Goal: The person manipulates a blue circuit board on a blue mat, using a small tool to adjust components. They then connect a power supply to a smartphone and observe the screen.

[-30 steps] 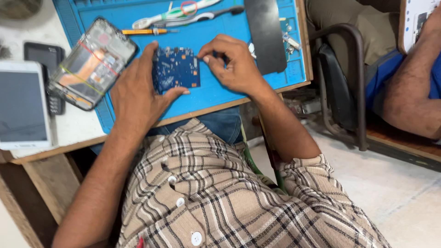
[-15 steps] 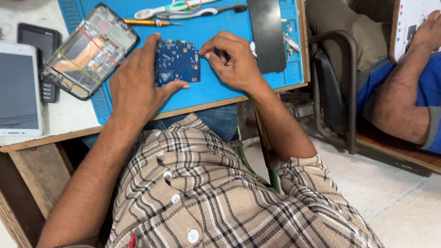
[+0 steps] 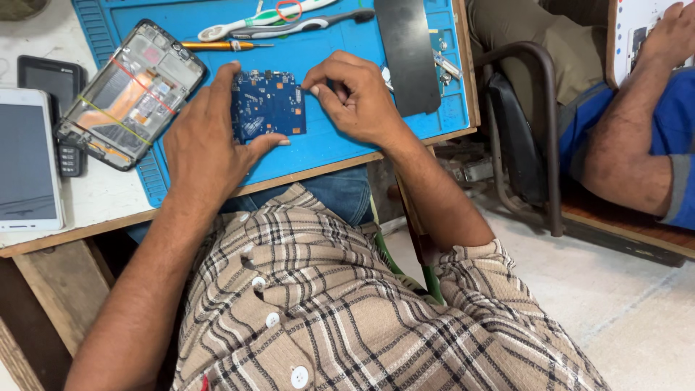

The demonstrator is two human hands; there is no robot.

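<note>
**Circuit board pinned between our 2 hands on the blue mat**

The circuit board (image 3: 266, 105), a small blue square, lies flat on the blue mat (image 3: 340, 156) that covers the near part of the surface (image 3: 87, 206). We have it bracketed from both sides. Our left hand (image 3: 206, 141) sits to its left and slightly nearer us, spread wide, forefinger along the board's left edge and thumb pressed under its near edge, so the board is steadied rather than lifted. Our right hand (image 3: 355, 98) comes in from the right, fingers curled narrow and pinched together at the board's upper right corner; whether something tiny sits in that pinch we cannot tell.

The board lies directly between the hands, both touching it, with the right one working at the corner farthest from us. Its edges run roughly square to the mat, with no clear long axis.

Just left of our left hand lies an opened phone frame (image 3: 130, 94), tilted. Beyond the board lie a screwdriver (image 3: 217, 45) and plastic pry tools (image 3: 268, 18); a dark panel (image 3: 407, 54) lies right of our right hand. Another person's arm (image 3: 630, 145) is well apart at the right.
</note>
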